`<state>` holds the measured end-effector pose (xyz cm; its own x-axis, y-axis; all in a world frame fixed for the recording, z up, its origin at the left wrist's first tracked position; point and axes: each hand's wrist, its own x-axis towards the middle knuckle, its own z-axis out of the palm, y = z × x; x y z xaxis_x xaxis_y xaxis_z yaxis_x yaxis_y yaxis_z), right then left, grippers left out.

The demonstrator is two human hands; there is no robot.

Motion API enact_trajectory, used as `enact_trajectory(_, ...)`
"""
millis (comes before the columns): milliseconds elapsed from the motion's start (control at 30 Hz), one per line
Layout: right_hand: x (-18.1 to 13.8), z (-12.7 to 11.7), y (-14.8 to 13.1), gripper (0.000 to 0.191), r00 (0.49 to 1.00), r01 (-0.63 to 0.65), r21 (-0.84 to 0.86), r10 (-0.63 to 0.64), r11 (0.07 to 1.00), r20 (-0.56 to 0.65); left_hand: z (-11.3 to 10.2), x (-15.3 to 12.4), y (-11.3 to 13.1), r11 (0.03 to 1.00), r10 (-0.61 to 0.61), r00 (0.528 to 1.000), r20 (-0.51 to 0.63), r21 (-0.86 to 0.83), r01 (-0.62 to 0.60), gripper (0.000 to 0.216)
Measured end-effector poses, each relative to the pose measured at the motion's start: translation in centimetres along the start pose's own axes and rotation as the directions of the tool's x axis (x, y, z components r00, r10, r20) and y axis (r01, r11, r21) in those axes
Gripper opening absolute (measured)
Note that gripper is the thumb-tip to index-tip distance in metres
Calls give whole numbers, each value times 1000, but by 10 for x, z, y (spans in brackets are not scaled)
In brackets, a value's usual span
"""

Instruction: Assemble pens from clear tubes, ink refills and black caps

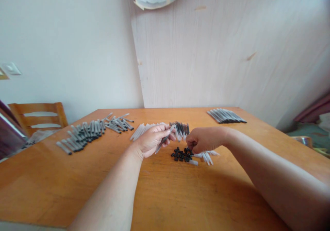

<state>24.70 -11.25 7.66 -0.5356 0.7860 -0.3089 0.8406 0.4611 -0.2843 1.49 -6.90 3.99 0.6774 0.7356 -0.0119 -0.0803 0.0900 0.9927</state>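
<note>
My left hand (152,141) is closed around a slim translucent pen (161,144), which slants down toward me. Close by on the right, my right hand (205,140) reaches down with its fingers bent together at a heap of small black plugs (180,155). Its fingertips are partly hidden, so I cannot make out what they hold. Clear pen caps (207,158) lie under and beside that hand. Behind my hands are a row of whitish pen barrels (140,130) and a bunch of dark-filled ink refills (185,129).
Many capped pens with black ends (85,133) spread over the left of the wooden table (160,196). Another neat stack of pens (225,116) lies at the back right. A wall stands behind the table, and a wooden chair (38,109) is at its left.
</note>
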Motion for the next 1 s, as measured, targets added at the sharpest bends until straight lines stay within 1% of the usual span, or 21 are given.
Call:
enact_trajectory(167,1,1,-4,18,999,-20,-71,17,997,-31,2,0,1,1000,3,1000,-15,-14,-3,24)
enact_trajectory(300,4,3,-5,19,997,-1,-55,-3,998,-79,2,0,1,1000,0,1000,-13,-20,0,23)
enact_trajectory(400,8,5,-8,19,994,-10,-73,2,997,-111,2,0,1,1000,-1,1000,-10,-17,0,23)
enact_trajectory(567,11,9,-17,23,993,-52,-81,44,995,-106,1,0,0,1000,4,1000,15,-6,-4,23)
enact_trajectory(733,12,11,-16,16,990,-56,-74,46,996,-133,-1,0,0,1000,4,999,36,-16,-3,25)
enact_trajectory(800,12,10,-13,13,989,-43,-37,37,998,-143,-1,0,1,1000,1,1000,27,-15,-1,25)
enact_trajectory(867,13,8,-8,10,982,-12,30,18,999,-190,0,0,1,1000,-4,1000,17,-9,4,26)
enact_trajectory(933,14,6,-3,8,958,32,157,14,987,-287,2,0,2,1000,-3,1000,15,-12,3,25)
enact_trajectory(1000,15,3,2,9,917,75,332,66,940,-394,3,0,2,1000,10,1000,20,-29,-10,24)
